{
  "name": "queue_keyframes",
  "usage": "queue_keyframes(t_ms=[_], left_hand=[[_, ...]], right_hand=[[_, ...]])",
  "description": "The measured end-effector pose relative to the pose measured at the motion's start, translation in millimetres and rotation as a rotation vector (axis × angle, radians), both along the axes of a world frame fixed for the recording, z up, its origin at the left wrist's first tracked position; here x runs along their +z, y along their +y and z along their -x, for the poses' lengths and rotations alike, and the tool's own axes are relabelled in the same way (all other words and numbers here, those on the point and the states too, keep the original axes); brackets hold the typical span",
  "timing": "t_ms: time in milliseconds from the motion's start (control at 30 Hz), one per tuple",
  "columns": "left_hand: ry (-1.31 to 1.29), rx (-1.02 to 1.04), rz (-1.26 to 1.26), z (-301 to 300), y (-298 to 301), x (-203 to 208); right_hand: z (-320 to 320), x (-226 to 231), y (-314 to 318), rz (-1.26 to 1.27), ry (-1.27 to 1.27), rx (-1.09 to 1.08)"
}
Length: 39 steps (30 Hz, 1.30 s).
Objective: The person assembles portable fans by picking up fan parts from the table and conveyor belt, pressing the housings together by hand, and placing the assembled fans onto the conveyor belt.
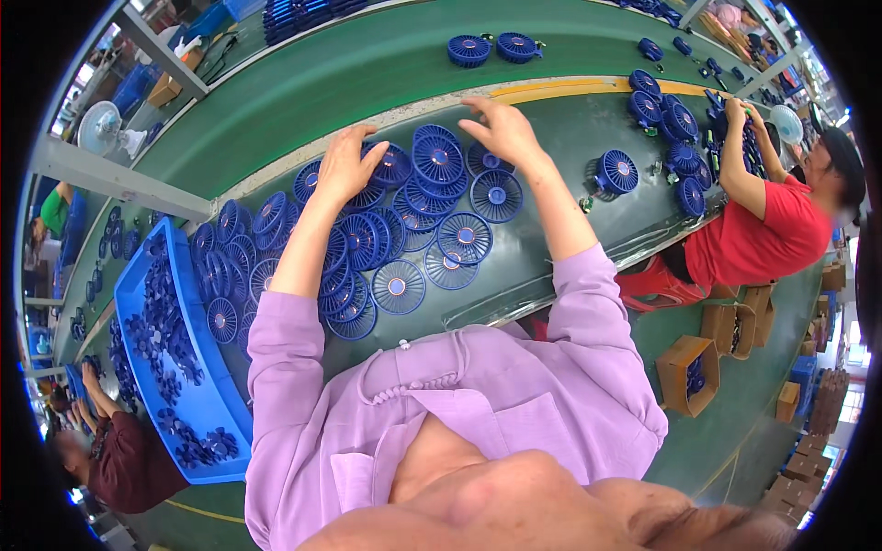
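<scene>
Two hands work over a loose pile of blue fan grilles (pixel 404 230) on the green surface (pixel 570 129). The left hand (pixel 347 167) lies palm down on the far left part of the pile, fingers spread and touching the top grilles; it pinches nothing that can be seen. The right hand (pixel 501 129) hovers over the far right edge of the pile, fingers spread and slightly curled; whether it touches a grille cannot be told.

Hazards, all referred to the pile:

1. The grilles overlap and lean on one another. Downward pressure from the left hand may make the stack slide, sending grilles toward the near edge of the surface.
2. Just left of the pile stands a blue tray (pixel 138 275) of small dark blue parts. A sideways sweep could push grilles into it and mix the stock.
3. Beyond the pile runs a green conveyor belt (pixel 367 64) carrying two assembled fan heads (pixel 491 48). A grille nudged forward may cross the pale strip onto the belt.
4. The thin spokes interlock. Lifting one grille may drag a neighbour up and drop it.
5. To the right of the pile, a co-worker in a red shirt (pixel 763 234) handles similar parts; stray grilles could enter that area.
</scene>
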<state>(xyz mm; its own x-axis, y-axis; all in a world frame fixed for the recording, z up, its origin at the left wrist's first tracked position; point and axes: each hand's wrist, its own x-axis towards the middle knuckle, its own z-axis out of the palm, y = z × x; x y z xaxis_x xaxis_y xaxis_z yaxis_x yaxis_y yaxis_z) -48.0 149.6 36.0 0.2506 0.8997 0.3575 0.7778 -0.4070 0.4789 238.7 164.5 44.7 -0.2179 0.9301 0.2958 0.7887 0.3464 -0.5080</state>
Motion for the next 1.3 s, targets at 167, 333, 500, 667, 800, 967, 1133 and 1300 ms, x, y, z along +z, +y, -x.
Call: queue_keyframes(t_ms=[167,333,500,667,800,967,1133,1300], left_hand=[[0.074,-0.077,-0.091,-3,-24,0],[-0.019,-0.103,-0.155,-16,-57,-8],[-0.106,-0.169,-0.212,-31,-115,-1],[-0.166,-0.215,-0.211,-42,-171,0],[-0.181,-0.289,-0.207,-48,-205,-15],[-0.163,-0.314,-0.174,-50,-232,-29],[-0.200,-0.351,-0.181,-46,-230,-36],[-0.288,-0.417,-0.179,-55,-211,-41]], right_hand=[[-50,-36,-21,0.203,-0.087,0.141],[-41,-32,-51,0.165,-0.053,0.008],[-55,-12,-67,-0.044,0.124,-0.196],[-26,-19,-100,-0.502,-0.067,-0.169],[-8,-47,-116,-0.394,-0.132,-0.046],[-8,-53,-96,-0.461,-0.003,-0.014],[-7,-45,-89,-0.070,-0.052,-0.033],[-12,-28,-65,-0.092,0.154,0.072]])
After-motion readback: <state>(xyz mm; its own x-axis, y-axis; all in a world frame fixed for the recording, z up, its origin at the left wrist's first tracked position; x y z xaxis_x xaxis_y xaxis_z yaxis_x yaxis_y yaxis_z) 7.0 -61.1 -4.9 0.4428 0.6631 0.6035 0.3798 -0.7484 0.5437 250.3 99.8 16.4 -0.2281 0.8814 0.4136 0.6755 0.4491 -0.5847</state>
